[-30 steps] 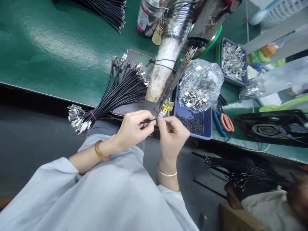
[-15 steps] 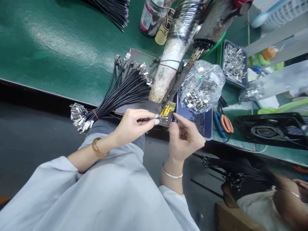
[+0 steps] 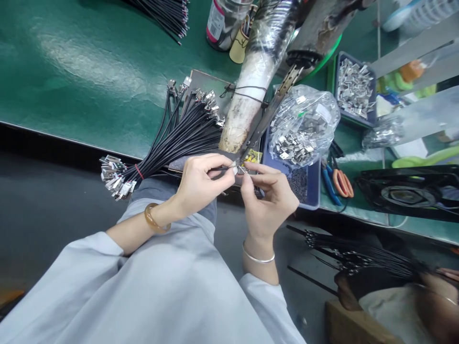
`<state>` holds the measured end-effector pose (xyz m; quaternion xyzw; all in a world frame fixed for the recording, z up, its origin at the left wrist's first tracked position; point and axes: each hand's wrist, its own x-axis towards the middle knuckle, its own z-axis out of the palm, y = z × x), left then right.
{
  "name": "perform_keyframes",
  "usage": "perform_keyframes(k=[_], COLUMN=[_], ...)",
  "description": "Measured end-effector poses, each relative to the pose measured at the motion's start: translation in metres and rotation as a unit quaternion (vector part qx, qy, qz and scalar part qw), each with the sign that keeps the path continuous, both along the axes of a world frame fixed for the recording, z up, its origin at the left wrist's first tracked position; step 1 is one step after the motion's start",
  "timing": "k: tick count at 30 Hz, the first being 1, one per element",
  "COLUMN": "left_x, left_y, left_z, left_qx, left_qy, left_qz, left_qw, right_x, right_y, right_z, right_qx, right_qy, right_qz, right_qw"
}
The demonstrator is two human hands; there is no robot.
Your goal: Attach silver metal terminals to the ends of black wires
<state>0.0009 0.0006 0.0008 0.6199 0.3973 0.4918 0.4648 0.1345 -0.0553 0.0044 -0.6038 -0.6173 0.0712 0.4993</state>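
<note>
My left hand (image 3: 204,179) pinches a thin black cable close to its end, between thumb and forefinger. At the cable's tip a small metal connector (image 3: 243,170) shows between both hands. My right hand (image 3: 268,191) has its thumb and forefinger closed on that connector; its exact shape is partly hidden by the fingertips. Just behind the fingers lies a yellow piece (image 3: 253,156), partly covered, beside a metal bar (image 3: 272,110) slanting down. Left of my hands rests a bundle of black cables (image 3: 179,138) with metal plugs, tied by a red band (image 3: 138,171).
A wrapped duct (image 3: 247,91) hangs over the work spot. To the right are a plastic bag of metal shells (image 3: 304,126) on a blue tray (image 3: 312,191), pliers (image 3: 330,184), another tray of shells (image 3: 355,88) and a black fan (image 3: 409,193). A co-worker's arm (image 3: 435,298) shows lower right.
My right hand has moved left and its thumb and forefinger have closed at the connector. The left hand still holds the cable, slightly higher.
</note>
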Motion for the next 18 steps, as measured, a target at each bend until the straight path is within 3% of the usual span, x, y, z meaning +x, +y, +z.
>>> perform_keyframes(k=[4, 11, 18], left_x=[0.001, 0.000, 0.000], left_y=[0.001, 0.000, -0.002], left_z=[0.003, 0.004, 0.007], left_qx=[-0.016, -0.017, -0.052], left_qy=[0.000, -0.007, 0.011], left_qz=[0.003, 0.013, 0.003], left_qw=[1.000, 1.000, 0.999], right_x=[-0.001, -0.004, -0.005], right_y=[0.003, 0.007, 0.006], right_z=[0.001, 0.007, 0.012], right_qx=[-0.032, -0.024, -0.016], right_qy=[0.026, 0.043, -0.008], right_qz=[-0.008, -0.011, -0.003], right_qw=[0.999, 0.999, 1.000])
